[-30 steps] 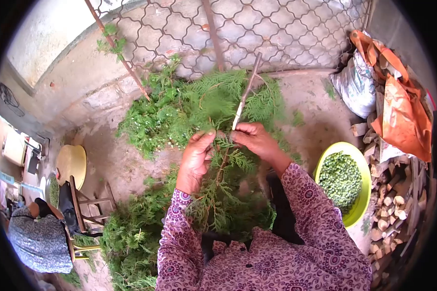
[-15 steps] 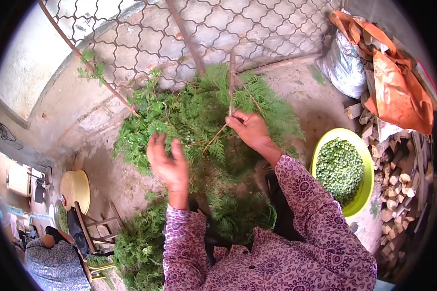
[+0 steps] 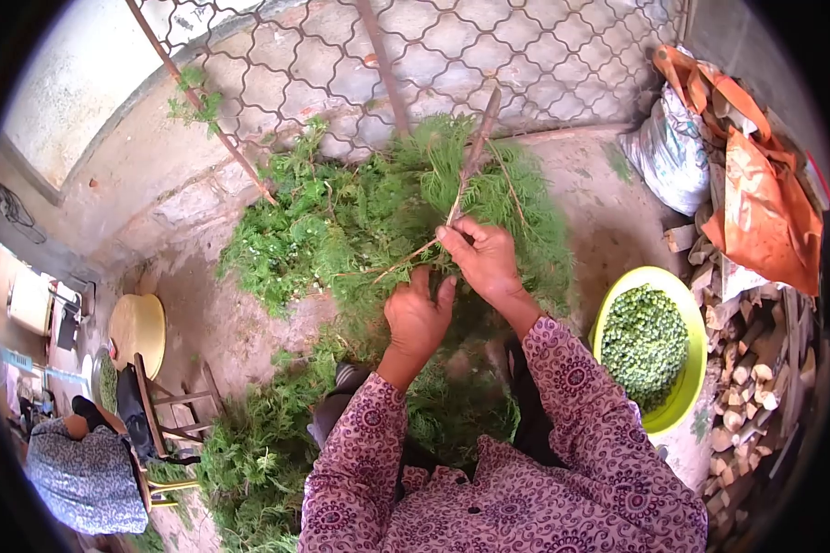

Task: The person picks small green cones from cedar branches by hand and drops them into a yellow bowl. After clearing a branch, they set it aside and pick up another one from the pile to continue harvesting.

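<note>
A leafy evergreen branch [image 3: 476, 158] with a bare brown stem stands out in front of me, its thick end pointing away. My right hand [image 3: 484, 263] pinches the stem low down, where thin side twigs fork off. Just below and left of it, my left hand [image 3: 417, 318] is curled, thumb and forefinger close together at the branch's feathery green sprays. What lies between those left fingers is too small to make out. Under both hands spreads a heap of cut evergreen foliage [image 3: 295, 221].
A yellow-green basin [image 3: 693, 387] on the right holds small round green cones or berries [image 3: 644, 346]. Beyond it are stacked firewood [image 3: 756, 373], a white sack [image 3: 669, 152] and orange sheeting [image 3: 770, 212]. A metal lattice [image 3: 526, 69] leans behind. Another person [image 3: 83, 475] sits lower left.
My left hand has moved right and closed in beside my right hand. The branch has tilted to the right in my right hand. The whole view has shifted slightly.
</note>
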{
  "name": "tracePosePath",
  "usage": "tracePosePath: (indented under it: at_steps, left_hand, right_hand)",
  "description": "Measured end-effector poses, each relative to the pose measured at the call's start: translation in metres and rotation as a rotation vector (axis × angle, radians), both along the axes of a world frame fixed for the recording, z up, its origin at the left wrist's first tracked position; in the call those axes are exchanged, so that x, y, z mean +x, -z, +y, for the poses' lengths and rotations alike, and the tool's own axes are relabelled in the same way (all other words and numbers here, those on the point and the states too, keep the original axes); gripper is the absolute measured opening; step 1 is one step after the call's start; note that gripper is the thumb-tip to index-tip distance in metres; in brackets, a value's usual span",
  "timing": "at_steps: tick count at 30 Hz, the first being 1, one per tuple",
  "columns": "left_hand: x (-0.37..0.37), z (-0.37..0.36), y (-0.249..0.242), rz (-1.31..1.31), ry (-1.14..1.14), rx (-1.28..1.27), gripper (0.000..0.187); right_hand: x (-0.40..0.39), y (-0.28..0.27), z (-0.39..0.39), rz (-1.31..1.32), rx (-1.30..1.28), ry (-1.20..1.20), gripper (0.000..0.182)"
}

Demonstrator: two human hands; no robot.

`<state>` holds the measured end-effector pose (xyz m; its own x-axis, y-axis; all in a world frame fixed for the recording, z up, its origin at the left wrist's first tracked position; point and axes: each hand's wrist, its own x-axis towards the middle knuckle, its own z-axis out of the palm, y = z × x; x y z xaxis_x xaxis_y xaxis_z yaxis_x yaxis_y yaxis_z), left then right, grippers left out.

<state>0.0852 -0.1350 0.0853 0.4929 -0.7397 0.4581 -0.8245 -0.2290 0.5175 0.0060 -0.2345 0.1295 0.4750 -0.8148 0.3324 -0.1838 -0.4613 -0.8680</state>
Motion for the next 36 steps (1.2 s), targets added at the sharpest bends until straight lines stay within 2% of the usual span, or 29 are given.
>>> tracePosePath:
  at_steps: [2, 4, 5, 6, 7, 8, 10, 11, 12, 13, 14, 16, 18, 19, 20, 21, 22, 23, 24, 25, 26, 28, 29, 30, 31, 32, 33, 35, 36]
  left_hand:
    - [0.006, -0.001, 0.001, 0.023, -0.035, -0.004, 0.03]
    - [0.012, -0.005, -0.002, 0.306, -0.15, 0.116, 0.029]
    - [0.013, -0.008, 0.006, 0.449, -0.214, 0.067, 0.025]
    - [0.018, -0.013, 0.03, 0.446, -0.218, 0.064, 0.025]
    - [0.024, -0.021, 0.06, 0.638, -0.201, -0.154, 0.022]
    - [0.027, -0.026, 0.074, 0.826, -0.177, -0.375, 0.022]
    - [0.026, -0.029, 0.072, 0.898, -0.174, -0.367, 0.018]
    - [0.025, -0.029, 0.071, 0.885, -0.169, -0.414, 0.022]
    - [0.025, -0.029, 0.071, 0.871, -0.162, -0.458, 0.029]
    - [0.032, -0.033, 0.08, 1.063, -0.101, -0.585, 0.031]
    - [0.039, -0.035, 0.089, 1.062, -0.097, -0.585, 0.031]
    - [0.046, -0.033, 0.072, 1.613, 0.183, -0.902, 0.027]
    - [0.04, -0.018, 0.05, 1.63, 0.257, -0.853, 0.021]
    - [0.034, -0.015, 0.049, 1.624, 0.493, -1.083, 0.022]
    - [0.03, -0.011, 0.044, 1.591, 0.735, -1.308, 0.024]
    - [0.037, -0.008, 0.036, 1.584, 0.735, -1.301, 0.024]
    - [0.053, -0.003, 0.019, 1.472, 0.469, -1.025, 0.027]
    - [0.071, 0.002, 0.003, 1.333, 0.218, -0.753, 0.031]
    - [0.085, 0.006, -0.008, 1.17, -0.02, -0.488, 0.035]
    - [0.106, 0.008, 0.026, 0.768, 0.018, -0.409, 0.03]
    - [0.118, 0.007, 0.036, 0.762, 0.017, -0.41, 0.03]
    - [0.135, 0.011, 0.044, 1.474, 0.033, -0.883, 0.026]
    - [0.152, 0.02, 0.042, 1.53, 0.407, -0.778, 0.029]
    - [0.148, 0.022, 0.04, 1.531, 0.402, -0.781, 0.029]
    - [0.143, 0.023, 0.037, 1.597, 0.235, -0.803, 0.029]
    - [0.14, 0.024, 0.034, 1.656, 0.066, -0.822, 0.03]
    - [0.17, 0.04, 0.083, 1.899, 0.75, -0.849, 0.037]
    - [0.146, 0.044, 0.084, 1.843, 0.841, -0.83, 0.037]
    - [0.138, 0.045, 0.08, 1.822, 0.761, -0.808, 0.037]
  right_hand:
    - [0.004, -0.001, 0.012, 0.052, 0.08, -0.004, 0.024]
    - [0.017, 0.013, 0.022, 0.103, 0.161, -0.007, 0.023]
    - [0.032, 0.038, 0.021, -0.124, 0.051, -0.06, 0.021]
    - [0.038, 0.053, 0.022, -0.348, -0.06, -0.11, 0.018]
    - [0.029, 0.046, 0.026, -0.173, -0.234, -0.136, 0.021]
    - [0.026, 0.06, 0.027, -0.175, -0.239, -0.136, 0.021]
    - [0.029, 0.051, 0.033, -0.167, -0.061, -0.141, 0.024]
    - [0.028, 0.047, 0.038, -0.222, 0.08, -0.157, 0.026]
    - [0.028, 0.047, 0.037, -0.226, 0.076, -0.157, 0.026]
    - [0.024, 0.049, 0.034, -0.112, -0.1, -0.162, 0.026]
    - [0.021, 0.051, 0.033, 0.004, -0.274, -0.165, 0.027]
    - [0.014, 0.046, 0.04, -0.086, -0.281, -0.21, 0.026]
    - [0.005, 0.031, 0.049, -0.265, -0.29, -0.304, 0.029]
    - [-0.003, 0.018, 0.05, -0.151, -0.536, -0.25, 0.031]
    - [-0.006, 0.009, 0.048, -0.159, -0.534, -0.248, 0.031]
    - [-0.006, 0.001, 0.045, -0.123, -0.501, -0.343, 0.036]
    - [-0.005, -0.005, 0.041, -0.088, -0.469, -0.437, 0.041]
    - [0.0, -0.007, 0.039, -0.073, -0.391, -0.373, 0.029]
    - [0.0, -0.006, 0.034, -0.083, -0.394, -0.37, 0.029]
    - [-0.005, -0.004, 0.027, -0.088, -0.391, -0.345, 0.025]
    - [-0.007, -0.003, 0.022, -0.091, -0.386, -0.323, 0.021]
    - [-0.006, -0.009, 0.011, -0.186, -0.468, -0.237, 0.016]
    - [-0.01, -0.008, 0.003, -0.244, -0.351, -0.182, 0.015]
    - [-0.012, -0.008, -0.002, -0.299, -0.235, -0.126, 0.015]
    - [-0.015, -0.01, -0.005, -0.298, -0.234, -0.13, 0.015]
    - [-0.018, -0.013, -0.007, -0.333, 0.036, -0.107, 0.015]
    - [-0.019, -0.016, -0.008, -0.364, 0.307, -0.078, 0.015]
    - [-0.02, -0.017, -0.007, -0.362, 0.339, -0.095, 0.016]
    - [-0.02, -0.016, -0.006, -0.357, 0.368, -0.115, 0.016]
